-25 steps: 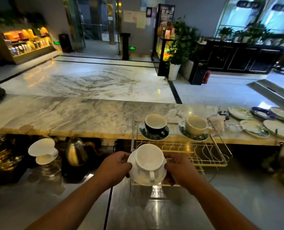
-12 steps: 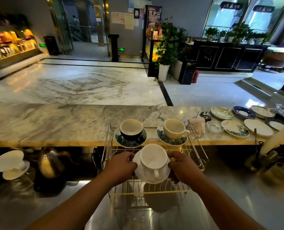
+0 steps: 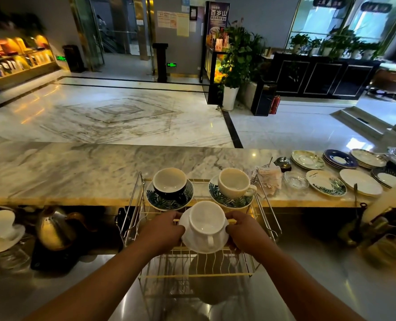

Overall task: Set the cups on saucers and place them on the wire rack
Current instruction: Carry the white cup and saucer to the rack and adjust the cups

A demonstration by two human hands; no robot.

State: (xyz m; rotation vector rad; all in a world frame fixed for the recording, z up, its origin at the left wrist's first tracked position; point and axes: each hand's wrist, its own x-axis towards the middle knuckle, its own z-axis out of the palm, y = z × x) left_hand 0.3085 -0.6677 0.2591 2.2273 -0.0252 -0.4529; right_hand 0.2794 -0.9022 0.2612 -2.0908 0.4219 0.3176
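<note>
White cup (image 3: 205, 222) on saucer (image 3: 221, 245) carried further in over wire rack (image 3: 132, 212), now just short of two back sets (image 3: 169, 201). Left grip (image 3: 163, 228), right grip (image 3: 245, 230) each pinch saucer rim. Set-down likely next.

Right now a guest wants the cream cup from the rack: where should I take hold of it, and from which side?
Probably the handle of the cream cup: it juts out to the right, away from the dark cup on its left. Come in from the right and pinch the loop. The cup stands upright on its leaf-patterned saucer, so lift straight up.
</note>
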